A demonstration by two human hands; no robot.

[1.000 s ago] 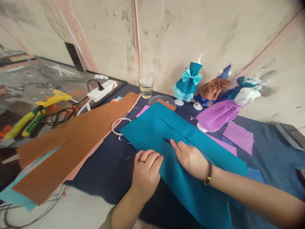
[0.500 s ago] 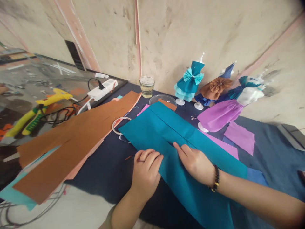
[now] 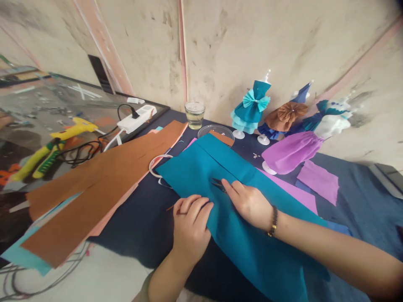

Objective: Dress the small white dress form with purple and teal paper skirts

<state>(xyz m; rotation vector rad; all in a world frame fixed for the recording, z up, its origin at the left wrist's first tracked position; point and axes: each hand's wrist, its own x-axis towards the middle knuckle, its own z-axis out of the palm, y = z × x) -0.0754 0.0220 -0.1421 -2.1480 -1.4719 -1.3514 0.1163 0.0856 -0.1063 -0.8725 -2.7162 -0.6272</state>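
1. My closed right hand holds a small black, narrow-bladed tool.
2. A long, teal, cloth-like sheet lies beneath, on dark-blue cloth.
3. My left hand curls at its edge; pinching or not, I can't tell.

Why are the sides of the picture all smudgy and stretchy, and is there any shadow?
Head view: it's blurry toward the left, so the glue gun looks soft; head view: the purple dress leans and looks stretched, maybe by a wide lens; head view: a soft shadow darkens the teal sheet below the right hand.
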